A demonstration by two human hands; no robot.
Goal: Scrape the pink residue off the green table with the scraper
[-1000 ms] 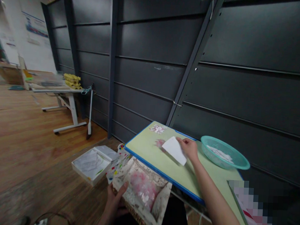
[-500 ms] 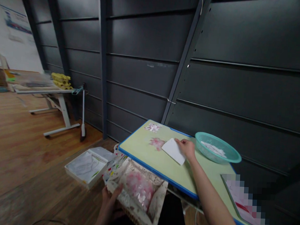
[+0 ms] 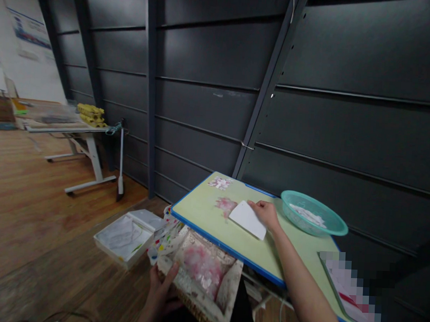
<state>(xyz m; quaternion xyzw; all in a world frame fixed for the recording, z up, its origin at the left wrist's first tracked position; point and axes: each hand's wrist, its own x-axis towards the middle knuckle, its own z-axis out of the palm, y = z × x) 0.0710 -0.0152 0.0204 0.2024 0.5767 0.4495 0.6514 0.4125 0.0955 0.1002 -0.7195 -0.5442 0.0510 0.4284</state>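
My left hand (image 3: 163, 287) grips the near left rim of a cloth-lined basket (image 3: 226, 294), thumb over the edge. Glossy pink and white bits (image 3: 203, 269) lie inside; their kind is unclear. The basket is held below the table's front edge. In my right hand (image 3: 265, 214) is a flat white scraper-like plate (image 3: 247, 220), pinched at its upper edge. Its left end is beside a thin pink-and-white heap (image 3: 226, 205) on the yellow tabletop (image 3: 195, 205). A second small heap of pale pink and white bits (image 3: 219, 182) lies farther back.
A teal plastic basin (image 3: 314, 215) with white material stands at the table's back right. On the right edge rests a partly blurred tablet-like item (image 3: 341, 285). An open white box (image 3: 124, 237) sits lower left. Dark metal panels (image 3: 203, 103) rise behind the table.
The white plate has turned slightly and shifted a little left toward the pink heap, in my right hand. The basket in my left hand has barely moved.
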